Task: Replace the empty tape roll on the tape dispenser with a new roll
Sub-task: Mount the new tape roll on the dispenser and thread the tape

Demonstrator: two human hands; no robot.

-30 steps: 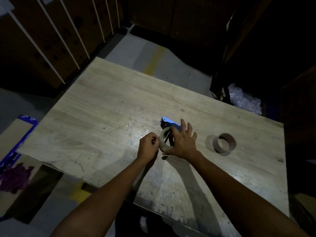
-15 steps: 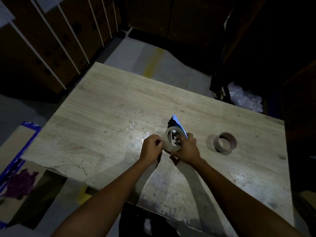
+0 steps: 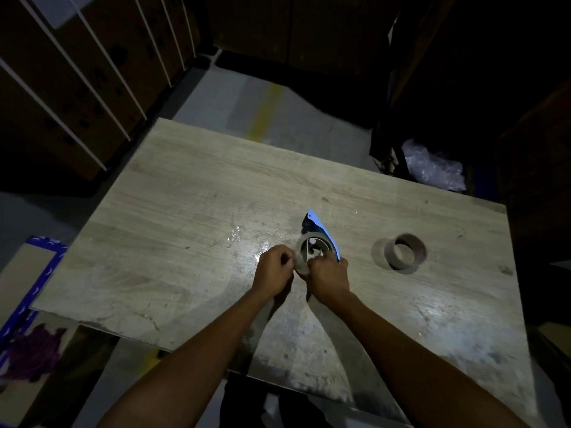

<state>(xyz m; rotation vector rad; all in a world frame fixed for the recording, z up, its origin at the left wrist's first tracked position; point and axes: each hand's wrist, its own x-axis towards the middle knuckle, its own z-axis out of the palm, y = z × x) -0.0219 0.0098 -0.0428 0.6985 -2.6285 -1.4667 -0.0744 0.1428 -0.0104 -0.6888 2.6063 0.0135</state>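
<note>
At frame centre, my left hand (image 3: 273, 270) pinches the tape roll (image 3: 301, 257) on the blue dispenser (image 3: 321, 231); my right hand (image 3: 329, 278) clasps both. Light, stiff, slick: grip its outer rim.

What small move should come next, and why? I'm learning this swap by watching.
Probably pinch the tape's loose end with the left hand and draw it toward the blue dispenser's front. A pale roll sits in the dispenser, the right hand steadies it, and the brown core lies apart.
</note>
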